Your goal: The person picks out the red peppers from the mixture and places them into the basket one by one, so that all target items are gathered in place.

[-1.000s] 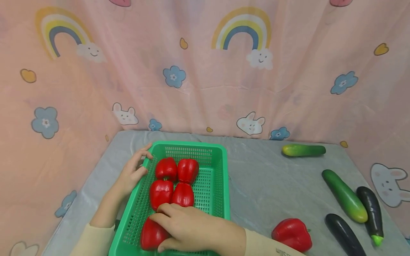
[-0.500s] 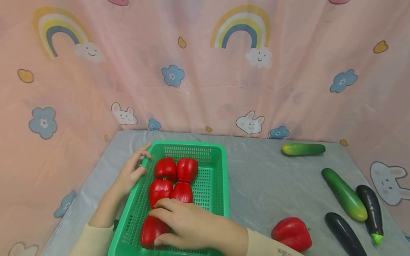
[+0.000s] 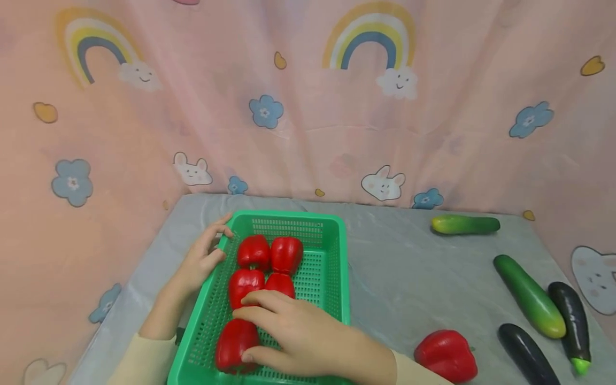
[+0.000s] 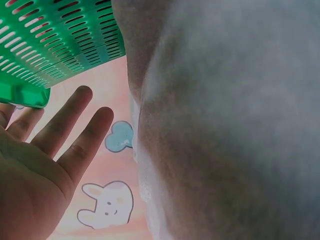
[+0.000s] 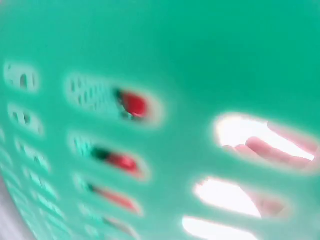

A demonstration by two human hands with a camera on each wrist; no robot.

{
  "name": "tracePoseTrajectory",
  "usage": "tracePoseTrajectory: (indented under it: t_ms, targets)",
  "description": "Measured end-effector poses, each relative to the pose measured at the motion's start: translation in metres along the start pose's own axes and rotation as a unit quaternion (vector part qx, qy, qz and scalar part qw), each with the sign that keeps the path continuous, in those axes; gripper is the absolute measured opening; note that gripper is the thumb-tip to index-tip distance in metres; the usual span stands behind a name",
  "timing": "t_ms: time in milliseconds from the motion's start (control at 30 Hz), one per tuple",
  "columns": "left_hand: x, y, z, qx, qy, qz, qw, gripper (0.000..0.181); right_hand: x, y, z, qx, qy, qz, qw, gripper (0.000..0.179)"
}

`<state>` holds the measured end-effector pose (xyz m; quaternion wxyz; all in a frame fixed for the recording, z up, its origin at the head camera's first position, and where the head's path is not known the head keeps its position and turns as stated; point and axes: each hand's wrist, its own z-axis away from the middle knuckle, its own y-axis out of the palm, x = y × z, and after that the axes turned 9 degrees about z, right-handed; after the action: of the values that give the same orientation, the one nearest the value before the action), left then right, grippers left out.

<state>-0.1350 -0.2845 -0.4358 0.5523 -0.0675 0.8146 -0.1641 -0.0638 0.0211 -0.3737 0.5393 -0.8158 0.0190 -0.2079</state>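
A green slotted plastic basket (image 3: 343,267) holds several red bell peppers. My left hand (image 3: 197,264) rests against its left rim, and the left wrist view shows that hand's fingers (image 4: 80,150) extended beside the basket wall (image 4: 85,40). Inside the basket, my right hand (image 3: 308,337) spreads loosely over the nearest bell pepper (image 3: 236,345). Its thumb overlaps that pepper's right side, while the fingertips lie just beyond its far end; contact is unclear. The right hand partly covers another bell pepper (image 3: 280,283). Basket wall (image 5: 165,30) fills the right wrist view, with fingers (image 5: 275,152) glimpsed through a slot.
On the grey cloth (image 3: 394,267), a red bell pepper (image 3: 446,355) lies right of the basket. Farther right are two eggplants (image 3: 570,315) and a large cucumber (image 3: 529,297), with another cucumber (image 3: 466,224) at the back. A pink patterned curtain (image 3: 308,139) hangs behind.
My right hand's fingers have loosened from the nearest bell pepper and shifted slightly right, showing more of it. The left hand stays at the basket rim.
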Motion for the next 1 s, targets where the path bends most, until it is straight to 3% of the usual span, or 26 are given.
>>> tracePoseTrajectory:
  t_ms: [167, 367, 667, 1000]
  targets:
    - [0.001, 0.004, -0.002, -0.006, 0.000, -0.003, 1.0000, 0.034, -0.002, -0.014, 0.014, -0.041, 0.024, -0.013, 0.9988, 0.056]
    - [-0.002, 0.002, 0.000, -0.008, -0.008, -0.003, 0.9999, 0.035, -0.006, -0.027, 0.035, -0.083, 0.082, -0.034, 0.9926, 0.059]
    - [-0.004, 0.005, -0.002, -0.001, 0.003, -0.005, 1.0000, 0.033, -0.010, -0.039, 0.075, -0.155, 0.130, 0.013, 0.9793, 0.070]
    - [-0.005, 0.004, 0.000, -0.004, 0.000, -0.017, 0.9998, 0.033, -0.014, -0.040, 0.116, -0.143, 0.243, 0.018, 0.9592, 0.077]
